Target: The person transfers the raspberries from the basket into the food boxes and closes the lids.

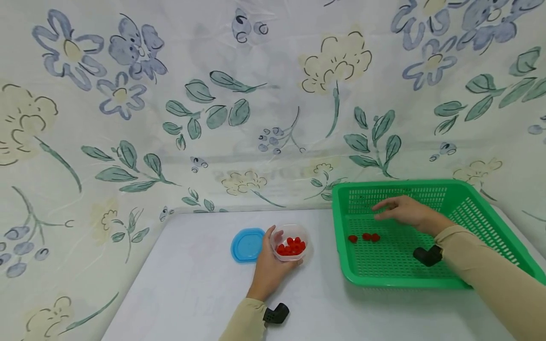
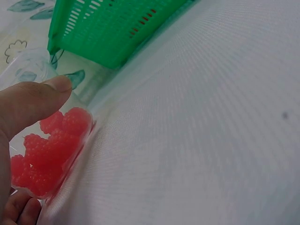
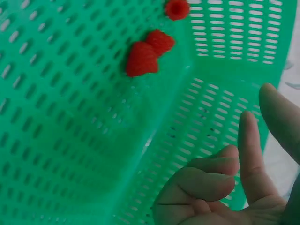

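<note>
My left hand [image 1: 273, 270] grips a small clear plastic container [image 1: 294, 231] on the white table, its thumb along one side and fingers round the other. Several red raspberries [image 2: 52, 145] lie inside, seen through the wall in the left wrist view. Over the green basket [image 1: 405, 283] hovers my right hand [image 1: 403, 210], holding nothing. In the right wrist view its thumb and index finger are extended and apart, the other fingers loosely bent. On the basket's floor sit two raspberries touching [image 3: 143, 58] and a single raspberry [image 3: 177, 9] a little apart.
A blue lid [image 1: 247, 245] lies flat on the table [image 1: 179, 284], just left of the container. The basket's raised, slotted walls stand to the right. Behind the table hangs a floral cloth [image 1: 273, 118].
</note>
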